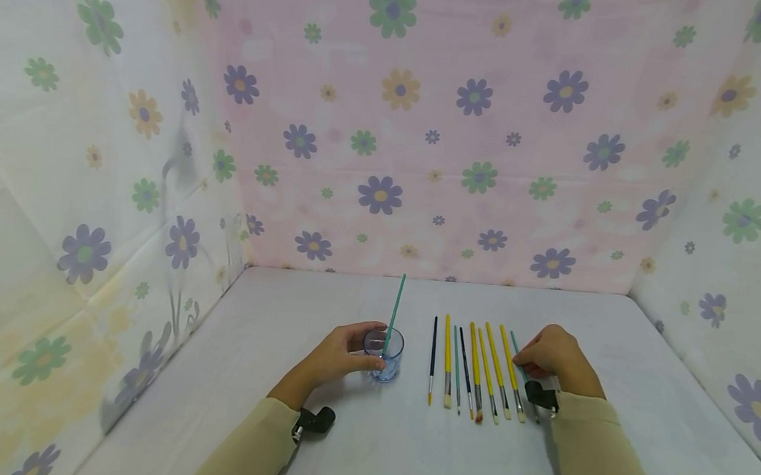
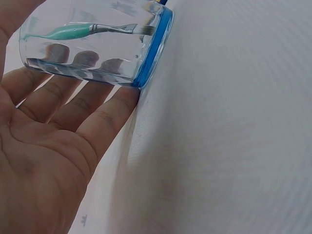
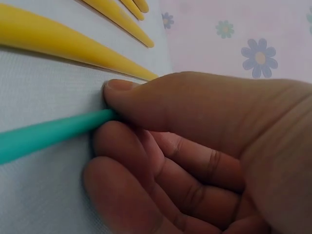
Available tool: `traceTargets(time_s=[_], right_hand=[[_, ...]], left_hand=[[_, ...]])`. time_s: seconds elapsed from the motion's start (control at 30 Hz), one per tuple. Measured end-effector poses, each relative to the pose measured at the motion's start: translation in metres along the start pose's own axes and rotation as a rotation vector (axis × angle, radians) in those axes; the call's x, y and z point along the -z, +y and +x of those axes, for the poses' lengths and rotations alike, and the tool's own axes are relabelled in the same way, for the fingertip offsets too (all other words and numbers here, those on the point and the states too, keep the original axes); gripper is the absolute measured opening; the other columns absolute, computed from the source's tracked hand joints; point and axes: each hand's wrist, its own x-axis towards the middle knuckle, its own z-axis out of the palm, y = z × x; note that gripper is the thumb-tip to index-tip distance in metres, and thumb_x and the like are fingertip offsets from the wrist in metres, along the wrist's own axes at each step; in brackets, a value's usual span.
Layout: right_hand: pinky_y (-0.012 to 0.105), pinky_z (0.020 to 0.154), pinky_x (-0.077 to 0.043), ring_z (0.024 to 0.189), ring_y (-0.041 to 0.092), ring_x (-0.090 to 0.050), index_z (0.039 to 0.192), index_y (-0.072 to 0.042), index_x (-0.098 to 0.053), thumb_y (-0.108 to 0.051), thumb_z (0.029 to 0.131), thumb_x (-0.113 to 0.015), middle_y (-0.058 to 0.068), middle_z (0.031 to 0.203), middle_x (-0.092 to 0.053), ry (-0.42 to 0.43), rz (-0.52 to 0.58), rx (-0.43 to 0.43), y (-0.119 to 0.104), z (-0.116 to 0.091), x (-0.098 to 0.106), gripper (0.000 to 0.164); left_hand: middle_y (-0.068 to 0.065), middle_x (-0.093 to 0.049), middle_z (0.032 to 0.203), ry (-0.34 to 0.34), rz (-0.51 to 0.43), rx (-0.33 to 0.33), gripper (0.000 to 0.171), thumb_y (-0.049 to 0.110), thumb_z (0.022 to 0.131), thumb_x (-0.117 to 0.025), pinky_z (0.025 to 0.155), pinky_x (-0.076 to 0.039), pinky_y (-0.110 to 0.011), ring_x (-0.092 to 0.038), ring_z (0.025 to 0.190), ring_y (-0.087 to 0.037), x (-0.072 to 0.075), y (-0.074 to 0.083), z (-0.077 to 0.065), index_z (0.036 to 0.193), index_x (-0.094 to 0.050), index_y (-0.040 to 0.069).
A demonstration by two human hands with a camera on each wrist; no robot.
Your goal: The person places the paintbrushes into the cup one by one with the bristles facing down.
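Note:
My left hand (image 1: 332, 357) grips a clear drinking glass (image 1: 394, 373), thumb on the near side and fingers round the far side. The glass stands upright on the table, its thick blue base (image 2: 155, 48) showing in the left wrist view. Inside leans a green paintbrush (image 1: 395, 306), bristles (image 2: 145, 30) down and handle rising above the rim. At the right end of a row of brushes, my right hand (image 1: 554, 353) pinches another green paintbrush (image 3: 53, 131) by its handle between thumb and fingers. That brush lies low over the white cloth, partly hidden by the wrist.
Between the hands lie several paintbrushes side by side, bristles toward me: a dark blue one (image 1: 433, 348), a thin green one (image 1: 456, 363), and yellow ones (image 1: 448, 349). White cloth covers the table (image 1: 369, 445). Flower-patterned curtains (image 1: 433, 219) enclose the back and sides.

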Motion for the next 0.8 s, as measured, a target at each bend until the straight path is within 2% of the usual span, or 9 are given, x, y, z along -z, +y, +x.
traceTargets(time_s=[0.23, 0.4, 0.6, 0.8], right_hand=[[0.029, 0.062, -0.060, 0.068, 0.020, -0.071, 0.097, 0.004, -0.073, -0.017, 0.078, -0.089, 0.012, 0.081, -0.074, -0.011, 0.042, -0.043, 0.006, 0.005, -0.001, 0.032], [0.030, 0.063, -0.060, 0.071, 0.021, -0.070, 0.103, 0.005, -0.072, -0.021, 0.079, -0.087, 0.012, 0.083, -0.074, -0.038, 0.087, -0.029, 0.014, 0.009, 0.002, 0.039], [0.032, 0.066, -0.062, 0.071, 0.019, -0.071, 0.113, 0.011, -0.069, -0.019, 0.082, -0.081, 0.010, 0.084, -0.073, -0.078, 0.213, -0.001, 0.021, 0.010, 0.006, 0.045], [0.032, 0.068, -0.063, 0.071, 0.017, -0.070, 0.122, 0.012, -0.063, -0.017, 0.085, -0.080, 0.008, 0.084, -0.071, -0.086, 0.329, -0.022, 0.021, 0.007, 0.009, 0.051]], left_hand=[[0.007, -0.069, 0.133, 0.001, 0.008, 0.000, 0.070, 0.036, 0.082, -0.089, 0.116, -0.045, -0.049, -0.065, 0.126, -0.016, 0.000, -0.002, 0.001, 0.144, -0.058, 0.033], [0.003, -0.069, 0.136, -0.003, 0.004, -0.003, 0.069, 0.036, 0.082, -0.089, 0.117, -0.044, -0.049, -0.065, 0.127, -0.017, 0.000, -0.002, 0.001, 0.144, -0.058, 0.033], [0.006, -0.069, 0.135, 0.004, 0.008, 0.007, 0.068, 0.037, 0.082, -0.089, 0.116, -0.045, -0.049, -0.065, 0.127, -0.016, 0.000, -0.002, 0.000, 0.143, -0.058, 0.035], [0.007, -0.069, 0.134, 0.003, 0.003, 0.007, 0.069, 0.038, 0.082, -0.089, 0.116, -0.045, -0.049, -0.064, 0.127, -0.016, 0.001, -0.003, 0.001, 0.143, -0.058, 0.035]])
